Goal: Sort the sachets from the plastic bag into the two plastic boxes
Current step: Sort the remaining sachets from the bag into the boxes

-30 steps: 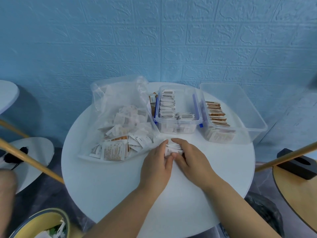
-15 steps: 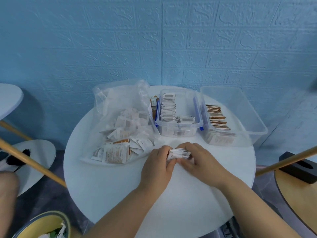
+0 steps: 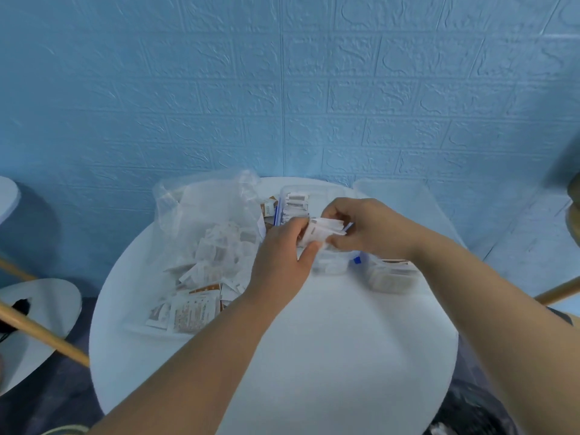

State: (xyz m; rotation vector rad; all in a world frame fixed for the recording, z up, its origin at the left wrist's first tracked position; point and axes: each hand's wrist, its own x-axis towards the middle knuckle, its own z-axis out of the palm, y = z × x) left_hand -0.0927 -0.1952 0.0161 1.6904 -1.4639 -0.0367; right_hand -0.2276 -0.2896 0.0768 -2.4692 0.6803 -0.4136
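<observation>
My left hand [image 3: 281, 262] and my right hand [image 3: 364, 227] together hold a small stack of white sachets [image 3: 323, 232], lifted above the near end of the left plastic box [image 3: 290, 196]. That box has blue clips and holds a row of white sachets. The right plastic box [image 3: 408, 199] is clear, and brown-edged sachets [image 3: 392, 274] show at its near end. The clear plastic bag [image 3: 204, 233] lies open on the left of the round white table [image 3: 314, 356] with several white and brown sachets inside.
A blue brick-pattern wall stands right behind the table. Wooden rods [image 3: 44, 334] cross low at the left and at the right edge [image 3: 555, 291]. Another white round surface [image 3: 34, 318] sits lower left. A dark bag [image 3: 470, 412] lies on the floor at bottom right.
Both hands have lifted the stack of white sachets off the table and carried it up and away, over the left box. The view has tilted upward.
</observation>
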